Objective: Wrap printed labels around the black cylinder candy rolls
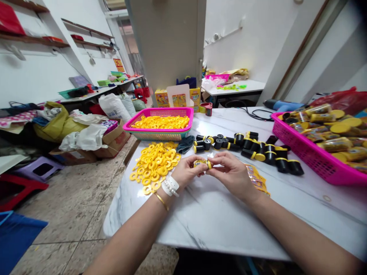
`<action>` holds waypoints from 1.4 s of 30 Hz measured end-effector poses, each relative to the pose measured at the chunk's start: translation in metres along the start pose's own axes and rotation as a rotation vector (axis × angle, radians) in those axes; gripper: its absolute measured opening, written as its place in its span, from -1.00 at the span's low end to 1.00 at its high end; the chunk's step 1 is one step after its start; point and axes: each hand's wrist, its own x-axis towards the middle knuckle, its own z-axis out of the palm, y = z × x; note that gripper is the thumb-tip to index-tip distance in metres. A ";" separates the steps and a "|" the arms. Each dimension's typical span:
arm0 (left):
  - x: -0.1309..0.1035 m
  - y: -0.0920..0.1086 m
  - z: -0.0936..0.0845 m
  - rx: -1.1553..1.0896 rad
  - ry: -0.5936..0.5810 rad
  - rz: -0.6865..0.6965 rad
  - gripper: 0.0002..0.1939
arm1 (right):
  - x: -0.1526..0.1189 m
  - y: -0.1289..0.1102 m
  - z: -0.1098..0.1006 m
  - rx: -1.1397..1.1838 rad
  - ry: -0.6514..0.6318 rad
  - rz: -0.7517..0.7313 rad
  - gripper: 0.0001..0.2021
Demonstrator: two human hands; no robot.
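Note:
My left hand (188, 169) is closed around a small cylinder with a yellow printed label (201, 163) and a yellow ring at its end. The fingertips of my right hand (229, 170) pinch together at that ringed end; what exactly lies between them is too small to make out. A heap of yellow plastic rings (156, 164) lies on the table left of my hands. Beyond my hands are several black cylinders with yellow bands (254, 147), some upright, some on their sides. Flat yellow printed packets (256, 179) lie beside my right wrist.
A pink basket (134, 124) full of yellow rings stands at the back left of the marble-patterned table (200, 225). Another pink basket (315, 160), heaped with yellow labelled cylinders, is at the right. A dark cloth (185, 144), tape rolls (207, 109) and yellow boxes (180, 97) sit toward the back.

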 end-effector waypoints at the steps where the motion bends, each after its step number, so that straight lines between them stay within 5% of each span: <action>1: 0.000 0.001 0.000 0.029 -0.002 0.017 -0.49 | 0.000 -0.001 0.001 0.014 -0.002 0.008 -0.80; 6: -0.006 0.002 -0.003 -0.057 -0.037 -0.175 -0.42 | 0.002 -0.002 -0.004 -0.044 -0.060 -0.062 -0.77; 11: -0.011 0.005 -0.005 -0.185 0.032 -0.236 -0.46 | 0.002 -0.001 -0.008 -0.051 -0.155 0.051 -0.74; 20: -0.011 0.006 -0.003 -0.015 -0.035 0.005 -0.58 | 0.003 -0.009 -0.001 0.197 -0.099 0.529 -0.72; 24: -0.011 0.007 -0.005 -0.021 -0.066 -0.022 -0.45 | 0.000 -0.006 0.003 0.184 -0.047 0.473 -0.72; 27: -0.009 0.003 -0.008 -0.059 0.021 -0.152 -0.28 | -0.001 -0.002 0.002 0.088 0.016 0.328 -0.76; 30: -0.007 0.000 -0.009 -0.041 0.045 -0.189 -0.41 | -0.002 -0.001 -0.001 0.009 -0.009 0.232 -0.79; 37: -0.006 0.000 -0.003 -0.065 -0.048 -0.018 -0.62 | 0.001 -0.002 0.001 0.312 -0.017 0.673 -0.66; 42: -0.006 0.002 -0.014 -0.022 -0.126 -0.151 -0.51 | 0.001 0.001 -0.002 0.114 -0.003 0.446 -0.67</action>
